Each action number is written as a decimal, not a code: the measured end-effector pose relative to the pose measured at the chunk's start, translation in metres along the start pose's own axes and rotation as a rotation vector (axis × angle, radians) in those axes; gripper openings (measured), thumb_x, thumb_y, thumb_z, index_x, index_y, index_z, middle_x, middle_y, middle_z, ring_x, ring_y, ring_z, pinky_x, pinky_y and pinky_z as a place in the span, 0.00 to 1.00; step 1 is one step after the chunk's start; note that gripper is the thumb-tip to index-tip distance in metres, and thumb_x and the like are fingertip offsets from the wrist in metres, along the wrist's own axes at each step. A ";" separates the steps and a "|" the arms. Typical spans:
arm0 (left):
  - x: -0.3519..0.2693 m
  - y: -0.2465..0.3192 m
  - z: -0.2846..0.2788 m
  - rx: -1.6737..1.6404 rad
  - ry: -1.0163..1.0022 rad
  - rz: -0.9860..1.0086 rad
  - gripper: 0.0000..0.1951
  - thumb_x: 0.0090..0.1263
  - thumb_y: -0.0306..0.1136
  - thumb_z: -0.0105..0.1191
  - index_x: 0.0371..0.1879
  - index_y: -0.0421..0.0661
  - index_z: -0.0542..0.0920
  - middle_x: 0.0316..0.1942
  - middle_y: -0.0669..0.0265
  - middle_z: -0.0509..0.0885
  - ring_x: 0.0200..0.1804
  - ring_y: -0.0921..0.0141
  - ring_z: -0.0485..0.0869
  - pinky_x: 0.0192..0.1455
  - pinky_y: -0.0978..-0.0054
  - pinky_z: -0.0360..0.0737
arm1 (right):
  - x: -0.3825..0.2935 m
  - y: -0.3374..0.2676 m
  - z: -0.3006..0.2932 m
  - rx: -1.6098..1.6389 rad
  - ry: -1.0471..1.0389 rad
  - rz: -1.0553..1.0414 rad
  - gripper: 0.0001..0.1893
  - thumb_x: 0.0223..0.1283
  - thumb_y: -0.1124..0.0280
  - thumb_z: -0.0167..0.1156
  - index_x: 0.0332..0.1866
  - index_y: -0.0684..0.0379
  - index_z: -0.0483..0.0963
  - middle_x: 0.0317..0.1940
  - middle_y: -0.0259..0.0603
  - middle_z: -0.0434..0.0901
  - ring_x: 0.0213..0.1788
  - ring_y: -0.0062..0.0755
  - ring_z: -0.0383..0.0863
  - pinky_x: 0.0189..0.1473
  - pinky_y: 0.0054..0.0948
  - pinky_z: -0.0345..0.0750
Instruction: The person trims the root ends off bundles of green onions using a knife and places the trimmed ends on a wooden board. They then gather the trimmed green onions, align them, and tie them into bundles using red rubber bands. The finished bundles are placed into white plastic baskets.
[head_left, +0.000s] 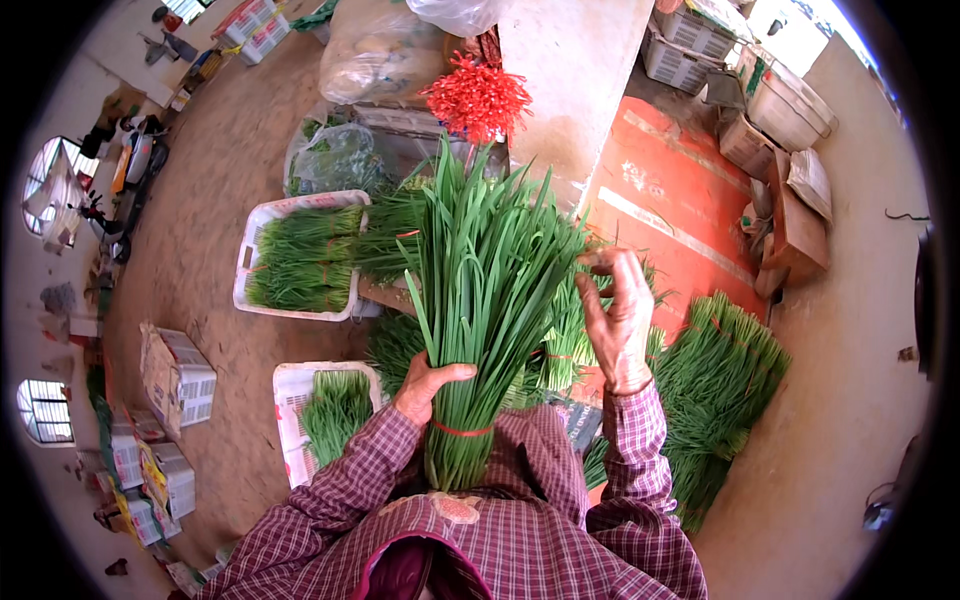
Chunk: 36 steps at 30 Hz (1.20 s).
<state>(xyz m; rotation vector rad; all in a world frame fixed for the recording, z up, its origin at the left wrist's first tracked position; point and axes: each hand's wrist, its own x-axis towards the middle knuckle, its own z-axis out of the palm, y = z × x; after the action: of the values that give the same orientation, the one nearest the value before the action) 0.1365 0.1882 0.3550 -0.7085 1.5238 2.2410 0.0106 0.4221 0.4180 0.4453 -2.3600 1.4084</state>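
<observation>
A thick bunch of garlic chives (480, 285) stands upright before my chest, leaf tips fanned out away from me. My left hand (431, 382) grips it round the middle, thumb across the front. Just below that hand a red band (461, 430) circles the stalks. Off to the right of the leaves, my right hand (619, 315) is raised with fingers bent and apart, and I see nothing held in it. The fingertips are close to the outer leaf tips; whether they touch is unclear. Beyond the bunch hangs a cluster of red ties (480, 97).
At left are a white plastic crate (238, 289) of banded chives and a second crate (289, 427) nearer me. A large pile of chives (712, 405) lies along the right wall. A pale panel (562, 90) stands ahead, beside the red floor covering (675, 202). Several boxes (180, 375) line the room.
</observation>
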 end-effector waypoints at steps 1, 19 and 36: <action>-0.002 0.001 0.000 0.010 0.004 0.001 0.28 0.51 0.34 0.70 0.54 0.39 0.79 0.46 0.61 0.85 0.49 0.67 0.83 0.57 0.66 0.80 | -0.007 -0.007 0.006 0.011 -0.091 -0.062 0.11 0.55 0.81 0.62 0.43 0.57 0.76 0.40 0.39 0.80 0.39 0.39 0.81 0.40 0.34 0.79; -0.001 -0.003 0.004 -0.006 0.022 -0.041 0.27 0.55 0.30 0.69 0.56 0.39 0.77 0.48 0.61 0.85 0.49 0.67 0.84 0.57 0.67 0.81 | -0.034 -0.021 0.019 -0.149 -0.153 -0.098 0.07 0.56 0.75 0.65 0.40 0.54 0.79 0.33 0.34 0.77 0.37 0.37 0.81 0.35 0.34 0.78; 0.004 -0.012 0.016 0.068 0.028 0.066 0.26 0.55 0.25 0.70 0.53 0.39 0.76 0.46 0.64 0.84 0.46 0.71 0.84 0.51 0.73 0.83 | -0.071 -0.026 0.065 -0.068 -0.293 0.091 0.08 0.55 0.72 0.65 0.38 0.56 0.74 0.31 0.40 0.76 0.32 0.46 0.81 0.32 0.39 0.77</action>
<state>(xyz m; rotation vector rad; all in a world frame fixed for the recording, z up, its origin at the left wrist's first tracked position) 0.1359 0.2072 0.3481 -0.6819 1.6508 2.2231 0.0753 0.3587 0.3771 0.5663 -2.6828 1.3775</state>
